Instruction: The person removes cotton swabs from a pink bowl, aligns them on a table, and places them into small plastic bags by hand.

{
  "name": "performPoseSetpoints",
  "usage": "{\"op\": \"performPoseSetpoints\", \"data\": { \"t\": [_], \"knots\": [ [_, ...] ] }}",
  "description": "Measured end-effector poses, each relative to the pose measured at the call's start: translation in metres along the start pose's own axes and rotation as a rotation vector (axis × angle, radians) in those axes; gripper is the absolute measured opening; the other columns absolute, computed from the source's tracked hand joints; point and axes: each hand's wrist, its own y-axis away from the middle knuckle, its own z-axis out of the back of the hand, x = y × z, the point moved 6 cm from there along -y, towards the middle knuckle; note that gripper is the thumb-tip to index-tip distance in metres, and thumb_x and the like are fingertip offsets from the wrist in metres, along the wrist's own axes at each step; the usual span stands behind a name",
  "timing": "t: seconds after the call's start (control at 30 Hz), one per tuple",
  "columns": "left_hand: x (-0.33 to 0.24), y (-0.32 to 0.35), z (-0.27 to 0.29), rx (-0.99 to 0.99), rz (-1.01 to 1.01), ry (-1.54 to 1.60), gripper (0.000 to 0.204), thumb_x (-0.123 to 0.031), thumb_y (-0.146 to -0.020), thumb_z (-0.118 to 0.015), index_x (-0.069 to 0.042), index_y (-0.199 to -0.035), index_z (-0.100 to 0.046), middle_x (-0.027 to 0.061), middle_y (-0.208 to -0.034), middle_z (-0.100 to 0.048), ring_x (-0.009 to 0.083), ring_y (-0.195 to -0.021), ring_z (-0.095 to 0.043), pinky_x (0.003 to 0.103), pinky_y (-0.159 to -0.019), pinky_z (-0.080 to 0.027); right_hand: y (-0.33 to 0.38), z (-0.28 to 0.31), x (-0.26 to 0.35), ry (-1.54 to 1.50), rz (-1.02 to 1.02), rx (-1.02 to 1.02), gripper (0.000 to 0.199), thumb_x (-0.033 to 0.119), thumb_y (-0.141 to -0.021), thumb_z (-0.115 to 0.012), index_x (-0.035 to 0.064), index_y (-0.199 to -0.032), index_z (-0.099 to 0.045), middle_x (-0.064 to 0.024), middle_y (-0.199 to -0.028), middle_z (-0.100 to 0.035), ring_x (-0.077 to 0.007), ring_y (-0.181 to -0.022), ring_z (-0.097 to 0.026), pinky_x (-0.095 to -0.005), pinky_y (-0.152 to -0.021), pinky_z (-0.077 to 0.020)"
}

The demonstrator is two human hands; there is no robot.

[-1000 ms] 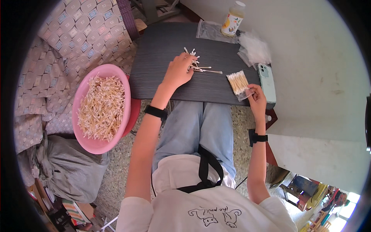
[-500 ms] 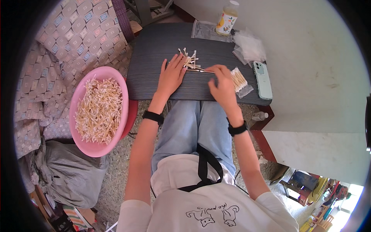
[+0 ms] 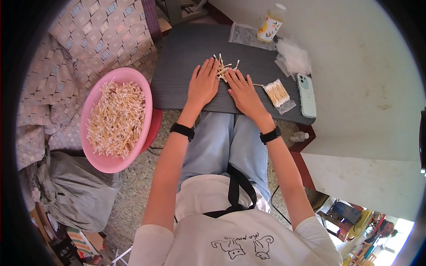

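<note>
A small loose pile of cotton swabs (image 3: 223, 68) lies on a dark grey table (image 3: 177, 66). My left hand (image 3: 203, 83) rests flat on the table just left of the pile, fingertips touching the swabs. My right hand (image 3: 243, 91) lies flat to the pile's right, fingers spread and reaching into it. Neither hand grips anything. A clear bag filled with swabs (image 3: 277, 93) lies right of my right hand.
A pink bowl (image 3: 95, 155) heaped with swabs stands to my left on a red stool. A phone (image 3: 306, 94), empty clear bags (image 3: 293, 57) and a small bottle (image 3: 271, 23) sit along the table's right and far side. A grey sack (image 3: 75, 190) lies lower left.
My right hand left the filled swab bag and moved left to the loose pile. My left hand stayed at the pile, now flattened beside it.
</note>
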Motion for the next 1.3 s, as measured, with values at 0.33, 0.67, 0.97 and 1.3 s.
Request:
{"op": "performPoseSetpoints", "data": {
  "t": [0.33, 0.67, 0.97, 1.3],
  "knots": [
    [-0.010, -0.001, 0.017, -0.122, -0.082, 0.173, 0.043, -0.010, -0.088, -0.054, -0.009, -0.131, -0.052, 0.0125, -0.135, -0.050, 0.0267, -0.127, -0.046, 0.043, -0.107, -0.034, 0.007, 0.021, 0.007, -0.201, -0.046, -0.252, 0.036, 0.015, -0.088, -0.060, 0.0060, -0.122, -0.057, -0.0112, -0.127, -0.055, -0.0297, -0.125, -0.045, -0.0437, -0.107, -0.0336],
    [-0.013, 0.001, 0.014, -0.053, -0.118, 0.244, 0.043, -0.001, -0.083, -0.056, -0.006, -0.125, -0.057, 0.0138, -0.131, -0.054, 0.0306, -0.120, -0.051, 0.045, -0.104, -0.038, -0.025, 0.013, 0.000, -0.129, -0.259, -0.304, 0.019, 0.014, -0.074, -0.071, 0.0027, -0.088, -0.066, -0.0119, -0.091, -0.058, -0.0290, -0.090, -0.057, -0.0408, -0.080, -0.0480],
    [-0.002, 0.001, 0.004, -0.068, 0.000, 0.011, 0.042, -0.015, -0.091, -0.051, -0.003, -0.131, -0.051, 0.0174, -0.136, -0.048, 0.0296, -0.128, -0.044, 0.043, -0.108, -0.032, -0.016, 0.023, -0.014, -0.136, -0.329, -0.209, 0.007, 0.008, -0.075, -0.064, 0.0030, -0.080, -0.064, -0.0128, -0.084, -0.059, -0.0306, -0.084, -0.060, -0.0394, -0.076, -0.0512],
    [0.003, 0.000, 0.001, -0.064, 0.089, -0.084, 0.042, -0.018, -0.092, -0.050, -0.006, -0.132, -0.050, 0.0190, -0.138, -0.046, 0.0298, -0.130, -0.042, 0.045, -0.108, -0.032, 0.017, 0.039, -0.008, -0.119, -0.201, -0.254, 0.009, 0.004, -0.074, -0.065, 0.0047, -0.082, -0.064, -0.0071, -0.085, -0.056, -0.0259, -0.082, -0.058, -0.0382, -0.073, -0.0508]
  ]
}}
